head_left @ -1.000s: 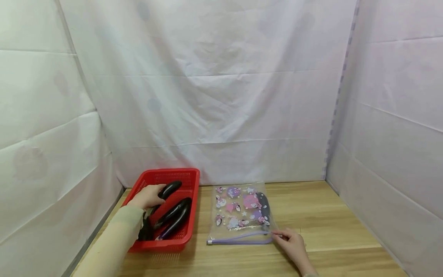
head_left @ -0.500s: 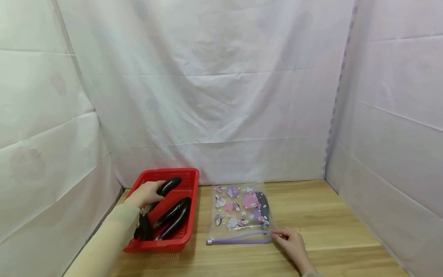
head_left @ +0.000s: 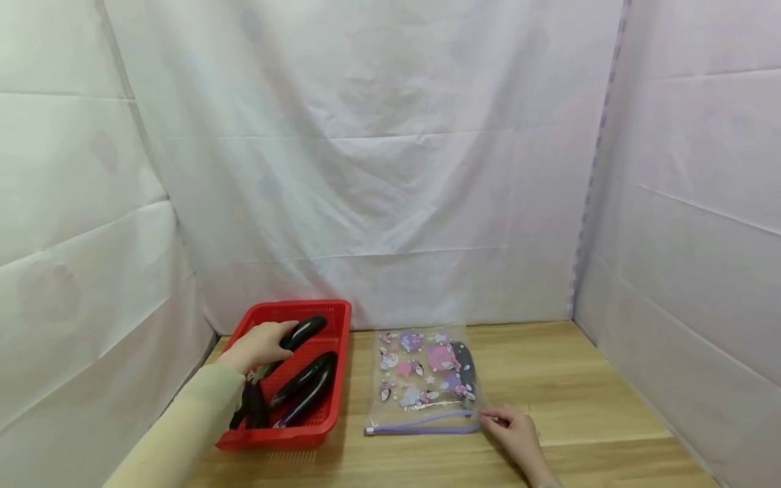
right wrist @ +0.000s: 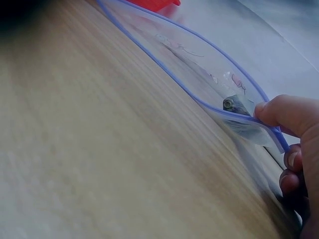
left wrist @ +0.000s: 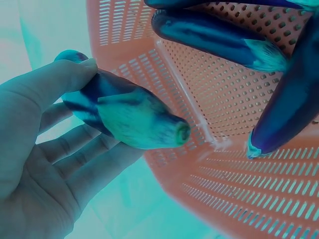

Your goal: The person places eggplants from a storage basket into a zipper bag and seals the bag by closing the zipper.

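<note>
In the head view my left hand (head_left: 262, 344) holds a dark eggplant (head_left: 307, 330) over the red basket (head_left: 345, 379). Thumb and fingers wrap its sides, and in the left wrist view the eggplant's green stem end (left wrist: 144, 124) points away from the palm. Several other eggplants (head_left: 307, 379) lie in the basket. On the right, my right hand (head_left: 514, 434) pinches the corner of a clear printed zip bag (head_left: 396, 400) at its purple zipper edge. The bag's mouth gapes in the right wrist view, and one eggplant (right wrist: 238, 105) lies inside along the right side.
A wooden table (head_left: 567, 386) carries the basket on the left and the bag in the middle. White cloth (head_left: 390, 203) hangs behind and on both sides. A white slider (head_left: 369, 430) sits at the left end of the bag's zipper.
The left hand keeps its grip on the eggplant, which has shifted slightly to the right in the last half second. The right hand and the bag stay in place.
</note>
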Demonstrator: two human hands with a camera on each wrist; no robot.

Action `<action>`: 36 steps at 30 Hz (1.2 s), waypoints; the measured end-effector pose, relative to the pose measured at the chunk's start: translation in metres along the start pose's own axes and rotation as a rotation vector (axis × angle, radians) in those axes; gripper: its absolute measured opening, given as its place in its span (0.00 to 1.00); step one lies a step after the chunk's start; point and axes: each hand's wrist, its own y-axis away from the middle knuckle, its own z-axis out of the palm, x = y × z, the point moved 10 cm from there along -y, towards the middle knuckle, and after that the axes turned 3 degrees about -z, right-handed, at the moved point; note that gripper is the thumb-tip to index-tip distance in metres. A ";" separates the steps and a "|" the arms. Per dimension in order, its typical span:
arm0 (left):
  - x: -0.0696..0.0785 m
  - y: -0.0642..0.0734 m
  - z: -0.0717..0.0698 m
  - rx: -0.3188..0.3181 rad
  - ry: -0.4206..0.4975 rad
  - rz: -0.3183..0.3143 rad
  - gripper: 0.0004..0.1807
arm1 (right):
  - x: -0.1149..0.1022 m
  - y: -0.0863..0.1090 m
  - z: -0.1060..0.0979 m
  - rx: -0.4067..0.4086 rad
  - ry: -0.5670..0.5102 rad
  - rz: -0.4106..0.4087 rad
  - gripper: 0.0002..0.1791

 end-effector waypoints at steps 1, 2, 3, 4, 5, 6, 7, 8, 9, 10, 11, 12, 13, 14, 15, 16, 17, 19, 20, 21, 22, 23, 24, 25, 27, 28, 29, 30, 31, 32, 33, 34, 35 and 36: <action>0.003 0.002 -0.002 0.001 -0.006 0.014 0.35 | -0.001 0.001 -0.001 0.000 -0.001 0.001 0.06; 0.006 0.004 -0.003 0.003 -0.012 0.025 0.35 | -0.001 0.001 -0.002 0.001 0.000 0.002 0.06; 0.009 0.005 -0.005 0.006 -0.023 0.034 0.35 | -0.002 0.002 -0.002 0.002 -0.001 0.004 0.06; 0.011 0.007 -0.007 0.011 -0.031 0.041 0.35 | -0.002 0.002 -0.003 0.003 0.002 0.007 0.06; 0.013 0.008 -0.010 0.014 -0.038 0.046 0.35 | -0.002 0.001 -0.004 0.005 0.005 0.007 0.06; 0.015 0.009 -0.012 0.017 -0.043 0.050 0.35 | -0.003 0.001 -0.004 0.005 0.010 0.007 0.06; 0.016 0.010 -0.013 0.015 -0.051 0.052 0.35 | -0.003 0.001 -0.005 0.003 0.015 0.009 0.06; 0.016 0.011 -0.013 0.011 -0.057 0.050 0.35 | -0.003 0.000 -0.005 0.000 0.018 0.008 0.06; 0.017 0.012 -0.014 0.008 -0.063 0.051 0.36 | -0.003 0.000 -0.005 -0.002 0.023 0.007 0.06; 0.018 0.012 -0.014 0.003 -0.061 0.050 0.36 | -0.003 0.000 -0.006 -0.001 0.028 0.005 0.06; 0.019 0.012 -0.014 0.001 -0.059 0.047 0.36 | -0.004 -0.001 -0.007 0.003 0.031 0.003 0.06; 0.020 0.011 -0.014 -0.001 -0.056 0.048 0.36 | -0.004 -0.001 -0.008 0.009 0.032 0.003 0.06; 0.021 0.011 -0.014 -0.005 -0.051 0.047 0.36 | -0.004 -0.001 -0.010 0.015 0.034 0.002 0.06; 0.023 0.011 -0.013 -0.009 -0.047 0.052 0.36 | -0.004 -0.001 -0.010 0.022 0.037 -0.001 0.06; 0.024 0.011 -0.013 -0.012 -0.039 0.049 0.35 | -0.004 -0.001 -0.011 0.027 0.040 -0.001 0.06; 0.025 0.010 -0.012 -0.015 -0.032 0.045 0.35 | -0.004 -0.001 -0.011 0.032 0.039 -0.001 0.07; 0.026 0.011 -0.012 -0.022 -0.028 0.043 0.35 | -0.003 -0.001 -0.011 0.031 0.039 0.003 0.07; 0.028 0.012 -0.010 -0.035 -0.026 0.038 0.35 | -0.002 0.000 -0.010 0.024 0.042 0.007 0.07; 0.028 0.013 -0.010 -0.039 -0.026 0.036 0.35 | -0.001 0.001 -0.009 0.021 0.045 0.011 0.07; 0.028 0.013 -0.009 -0.041 -0.024 0.027 0.35 | -0.001 0.002 -0.009 0.019 0.046 0.014 0.07; 0.029 0.014 -0.009 -0.042 -0.026 0.028 0.35 | 0.000 0.003 -0.009 0.018 0.048 0.020 0.07; 0.030 0.015 -0.009 -0.042 -0.028 0.029 0.35 | 0.000 0.003 -0.009 0.018 0.052 0.020 0.07; 0.030 0.016 -0.009 -0.039 -0.031 0.034 0.36 | 0.000 0.003 -0.008 0.018 0.053 0.018 0.07; 0.031 0.017 -0.009 -0.035 -0.033 0.037 0.35 | 0.000 0.002 -0.008 0.018 0.056 0.020 0.07; 0.031 0.019 -0.010 -0.028 -0.038 0.036 0.36 | 0.000 0.001 -0.008 0.015 0.057 0.016 0.06; 0.031 0.020 -0.009 -0.024 -0.041 0.037 0.36 | -0.001 0.000 -0.007 0.011 0.056 0.014 0.06; 0.030 0.021 -0.009 -0.023 -0.045 0.035 0.36 | -0.001 -0.001 -0.006 0.006 0.052 0.010 0.06; 0.030 0.022 -0.008 -0.024 -0.049 0.034 0.36 | -0.001 -0.002 -0.005 0.001 0.049 0.011 0.06; 0.030 0.023 -0.007 -0.026 -0.051 0.034 0.36 | -0.001 -0.002 -0.004 -0.003 0.049 0.011 0.06; 0.029 0.024 -0.006 -0.029 -0.050 0.026 0.36 | -0.001 -0.002 -0.003 -0.007 0.046 0.009 0.06; 0.029 0.025 -0.004 -0.032 -0.048 0.021 0.36 | -0.001 -0.002 -0.002 -0.008 0.044 0.005 0.06; 0.029 0.027 -0.003 -0.034 -0.047 0.017 0.37 | -0.001 -0.002 -0.002 -0.007 0.043 0.002 0.07; 0.028 0.028 -0.002 -0.036 -0.048 0.013 0.37 | -0.001 -0.002 -0.001 -0.006 0.041 -0.001 0.07; 0.028 0.029 -0.001 -0.037 -0.048 0.008 0.37 | -0.002 -0.001 -0.001 -0.003 0.042 -0.007 0.08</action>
